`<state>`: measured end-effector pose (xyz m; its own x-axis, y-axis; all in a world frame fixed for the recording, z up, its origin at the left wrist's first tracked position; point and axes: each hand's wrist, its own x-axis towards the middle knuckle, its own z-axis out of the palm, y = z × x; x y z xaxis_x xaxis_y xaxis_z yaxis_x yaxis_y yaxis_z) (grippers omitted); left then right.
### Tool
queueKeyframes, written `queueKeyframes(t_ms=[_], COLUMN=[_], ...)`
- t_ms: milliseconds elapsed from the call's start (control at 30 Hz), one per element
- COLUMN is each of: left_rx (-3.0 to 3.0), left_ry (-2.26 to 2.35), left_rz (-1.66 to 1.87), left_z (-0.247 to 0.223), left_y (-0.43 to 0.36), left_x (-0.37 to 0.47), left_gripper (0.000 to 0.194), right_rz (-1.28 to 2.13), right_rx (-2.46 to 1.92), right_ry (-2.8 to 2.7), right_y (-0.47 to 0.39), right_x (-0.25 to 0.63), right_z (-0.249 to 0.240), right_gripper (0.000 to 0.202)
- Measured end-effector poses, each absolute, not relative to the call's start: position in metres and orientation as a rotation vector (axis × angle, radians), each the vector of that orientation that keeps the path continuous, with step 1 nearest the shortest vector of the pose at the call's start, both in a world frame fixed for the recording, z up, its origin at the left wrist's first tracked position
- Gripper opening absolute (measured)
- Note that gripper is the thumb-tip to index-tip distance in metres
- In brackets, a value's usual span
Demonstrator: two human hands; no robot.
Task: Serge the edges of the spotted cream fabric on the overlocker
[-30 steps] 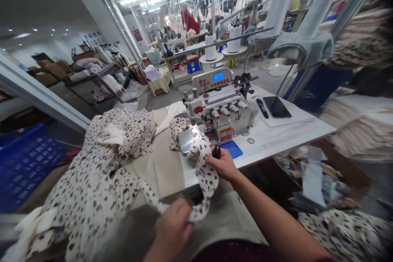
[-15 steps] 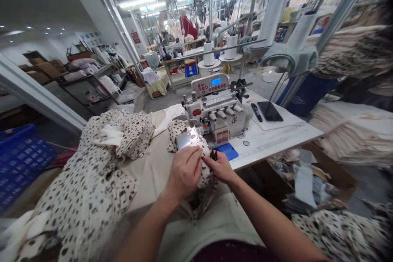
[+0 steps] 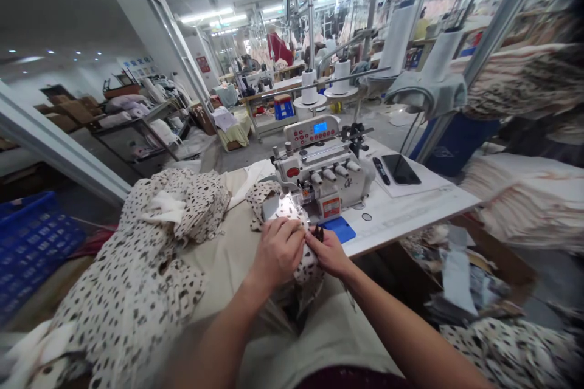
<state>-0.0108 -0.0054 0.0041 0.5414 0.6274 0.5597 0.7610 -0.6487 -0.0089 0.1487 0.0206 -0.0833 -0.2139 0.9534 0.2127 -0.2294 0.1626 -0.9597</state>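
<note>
Cream fabric with black spots (image 3: 311,267) runs from my lap up to the overlock sewing machine (image 3: 326,173), its upper part lit under the needle area. My left hand (image 3: 279,250) lies over this fabric just in front of the presser area, fingers bent together and gripping it. Close beside it, my right hand (image 3: 329,250) pinches the fabric's right edge between thumb and fingers. A small dark pointed tool (image 3: 318,233) sticks out of my right hand; its kind is hard to make out. The fabric under both palms is hidden.
More spotted fabric (image 3: 137,261) is heaped on the left of the table. A blue pad (image 3: 340,230) lies by the machine; a phone (image 3: 401,169) and a marker (image 3: 381,171) lie further right. A blue basket (image 3: 36,249) stands left, a scrap box (image 3: 515,261) below right.
The view has tilted slightly. Both hands keep their hold near the machine, and the fabric between them has shifted a little; the heap on the left looks the same.
</note>
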Motion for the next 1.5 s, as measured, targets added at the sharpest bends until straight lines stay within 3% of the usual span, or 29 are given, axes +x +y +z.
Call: queueKeyframes(t_ms=[1500], left_rx=[-2.538], left_ry=[-1.14], left_rz=[-0.774], left_z=[0.002], left_y=[-0.001], left_x=[-0.005], left_gripper=[0.023], right_rz=[1.416], right_rx=[-0.765], right_ry=[-1.087], right_y=[0.024], right_x=[0.146], right_z=[-0.092], right_gripper=[0.037])
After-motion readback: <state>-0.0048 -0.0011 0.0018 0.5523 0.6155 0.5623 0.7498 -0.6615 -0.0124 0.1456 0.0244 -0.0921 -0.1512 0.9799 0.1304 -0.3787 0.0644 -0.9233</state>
